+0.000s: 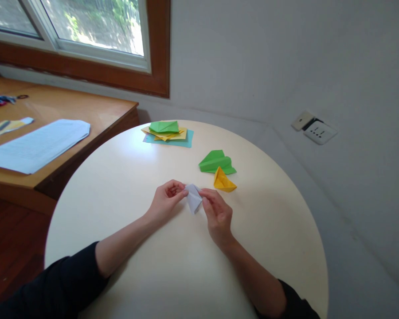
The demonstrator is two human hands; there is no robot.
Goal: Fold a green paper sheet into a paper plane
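Between my hands is a small piece of folded white paper (194,199), its lower end narrowing to a point just over the table. My left hand (168,196) pinches its left upper edge between thumb and fingers. On the opposite edge, my right hand (217,212) grips it the same way. Just beyond my right hand lies a folded yellow paper shape (224,181) with a pointed top. A green folded paper plane (216,162) rests right behind that, close to it or touching.
A round white table (126,274) carries everything I handle. At its far edge sits a stack of coloured paper (186,141) with a green folded piece (164,127) on top. A wooden desk (109,104) at left holds printed sheets (43,144) and scissors (1,100). Walls stand behind and right.
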